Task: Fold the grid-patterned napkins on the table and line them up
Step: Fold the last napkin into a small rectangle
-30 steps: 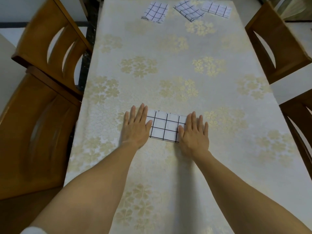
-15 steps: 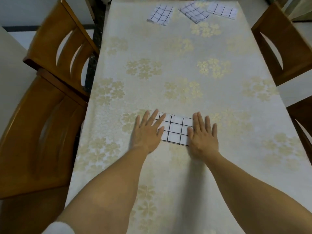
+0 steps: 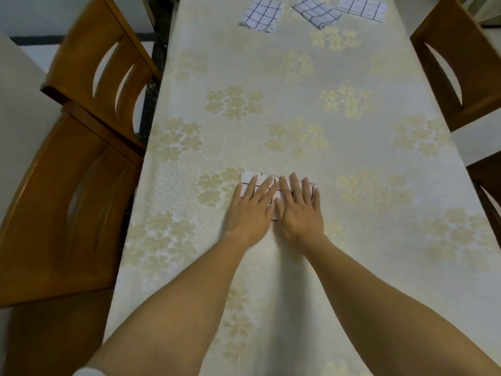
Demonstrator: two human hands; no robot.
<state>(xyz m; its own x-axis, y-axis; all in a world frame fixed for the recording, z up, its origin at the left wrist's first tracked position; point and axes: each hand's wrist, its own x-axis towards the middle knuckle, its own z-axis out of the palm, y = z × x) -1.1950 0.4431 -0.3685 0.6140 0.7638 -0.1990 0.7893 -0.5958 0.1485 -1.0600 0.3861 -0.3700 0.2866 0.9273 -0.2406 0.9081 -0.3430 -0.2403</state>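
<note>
– On the near half of the table (image 3: 271,77), about midway between its long sides, lies one folded grid-patterned napkin (image 3: 249,178). Both hands rest on top of it.

– How do the hands lie?

– Flat, palms down. The left hand (image 3: 250,210) covers the napkin's left part and the right hand (image 3: 301,213) covers its right part. The fingers are straight, slightly spread, and point toward the table's far end. The thumbs come together over the middle, but I cannot tell whether they touch. Neither hand curls round anything; both are open and pressing on the cloth.

– How much of that napkin shows?

– Its far edge and far-left corner, plus slivers of white with black lines between the fingers. The palms hide the rest.

– And the other napkins?

– Three more lie at the table's far end, well apart from the hands. The left napkin (image 3: 260,14) is folded and sits slightly askew. The middle napkin (image 3: 315,10) is turned at an angle. The right napkin (image 3: 362,8) lies flat just beside it, and I cannot tell whether those two overlap.

– What stands round the table?

– Wooden chairs. The near left chair (image 3: 67,207) and far left chair (image 3: 100,63) stand along the table's left side. The far right chair (image 3: 447,50) stands along its right side, and the near right chair (image 3: 488,183) is cut off by the frame's edge. The table's top is pale with gold flower clusters.
</note>
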